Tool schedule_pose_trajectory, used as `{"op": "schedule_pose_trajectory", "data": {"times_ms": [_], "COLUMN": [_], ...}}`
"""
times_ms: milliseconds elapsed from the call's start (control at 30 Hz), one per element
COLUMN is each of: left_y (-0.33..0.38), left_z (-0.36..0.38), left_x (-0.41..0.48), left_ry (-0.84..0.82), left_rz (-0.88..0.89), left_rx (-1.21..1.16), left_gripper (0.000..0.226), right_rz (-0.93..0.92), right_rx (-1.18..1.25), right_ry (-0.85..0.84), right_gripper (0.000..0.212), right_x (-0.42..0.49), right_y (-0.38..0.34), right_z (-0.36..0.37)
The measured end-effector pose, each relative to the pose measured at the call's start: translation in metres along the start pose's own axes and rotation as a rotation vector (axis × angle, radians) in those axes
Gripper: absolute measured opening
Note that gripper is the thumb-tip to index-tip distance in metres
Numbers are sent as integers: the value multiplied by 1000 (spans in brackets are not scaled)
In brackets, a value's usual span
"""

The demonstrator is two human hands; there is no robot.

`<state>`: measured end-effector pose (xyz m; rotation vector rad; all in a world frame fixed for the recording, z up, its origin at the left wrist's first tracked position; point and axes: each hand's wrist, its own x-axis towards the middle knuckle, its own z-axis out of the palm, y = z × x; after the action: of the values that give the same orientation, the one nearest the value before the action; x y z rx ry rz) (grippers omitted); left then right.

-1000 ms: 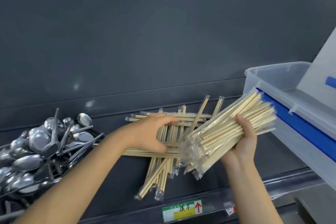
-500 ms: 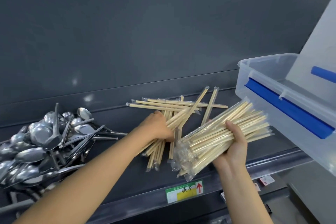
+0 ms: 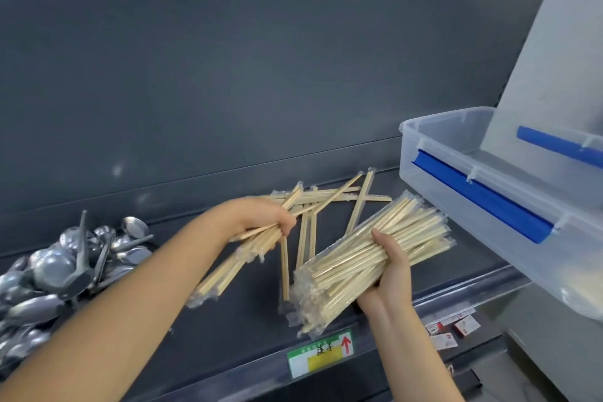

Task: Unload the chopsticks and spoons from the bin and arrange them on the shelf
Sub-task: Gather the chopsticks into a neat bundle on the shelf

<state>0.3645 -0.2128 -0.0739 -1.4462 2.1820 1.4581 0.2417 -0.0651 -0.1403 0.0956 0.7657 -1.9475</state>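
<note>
My right hand [image 3: 390,266] grips a thick bundle of plastic-wrapped wooden chopsticks [image 3: 368,263], held slanted above the dark shelf [image 3: 228,330]. My left hand [image 3: 261,219] grips a smaller bunch of wrapped chopsticks [image 3: 235,264] that slants down to the left. More loose chopsticks [image 3: 339,197] lie criss-crossed on the shelf behind both hands. A heap of metal spoons [image 3: 65,268] sits on the shelf at the far left. The clear plastic bin [image 3: 463,153] with blue clips stands at the right; I see no chopsticks or spoons in the part of its inside that shows.
The bin's lid [image 3: 554,81] leans upright behind it. A green and yellow label [image 3: 321,357] with a red arrow is fixed to the shelf's front edge. Small red and white boxes [image 3: 453,331] lie on a lower shelf at the right. A dark back panel [image 3: 261,91] closes the shelf.
My left hand has gathered a bunch of loose chopsticks from the shelf and lifted them. The right hand's bundle has stayed in its grip, dropping slightly towards the shelf's front.
</note>
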Motion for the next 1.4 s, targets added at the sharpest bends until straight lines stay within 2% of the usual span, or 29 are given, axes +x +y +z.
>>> {"op": "schedule_pose_trajectory", "data": {"times_ms": [100,233,400,500,533,600,667,733,767,867,933,1000,1100,1167,1200,1267,1333,1400], "left_y": [-12,-15,-4,8,12,18,23,27,29,34,37,37,39,42,44,48,49,46], "left_z": [-7,-13,8,34,44,61,74,81,82,84,86,87,88,87,85,76,63,46], "left_x": [-21,-57,-64,-36,-27,-13,-8,-7,-6,-5,-7,-7,-12,-20,-25,-32,-28,-17], "left_ry": [-62,-29,166,285,295,310,337,286,247,125,74,42,29,-57,-100,-128,-16,239], "left_rz": [8,100,288,364,380,353,288,292,295,283,253,213,208,176,191,263,343,296], "left_rx": [6,-82,-295,-225,-168,-21,49,-34,-89,-226,-257,-239,-199,-230,-247,-252,-178,3], "left_gripper": [19,36,22,26,36,62,63,52,53,89,102,113,109,109,102,71,61,59], "right_rz": [12,22,69,85,82,76,65,54,54,102,123,125,118,109,108,97,78,74], "right_rx": [-10,-4,-35,-58,-54,-22,17,33,19,-78,-105,-85,-38,-24,-9,26,45,45], "right_ry": [-17,-27,-119,-237,-268,-307,-344,-360,-362,-380,-360,-352,-346,-336,-326,-320,-308,-294], "right_gripper": [5,11,10,21,26,33,39,38,38,33,24,25,33,32,28,29,25,24], "right_x": [0,2,-1,-5,-6,-6,-1,4,5,5,4,7,12,14,14,15,17,20], "right_y": [0,3,18,33,37,40,39,34,32,30,28,27,25,24,23,20,16,11], "right_z": [0,1,10,17,19,21,19,14,11,8,8,6,6,5,5,5,3,1]}}
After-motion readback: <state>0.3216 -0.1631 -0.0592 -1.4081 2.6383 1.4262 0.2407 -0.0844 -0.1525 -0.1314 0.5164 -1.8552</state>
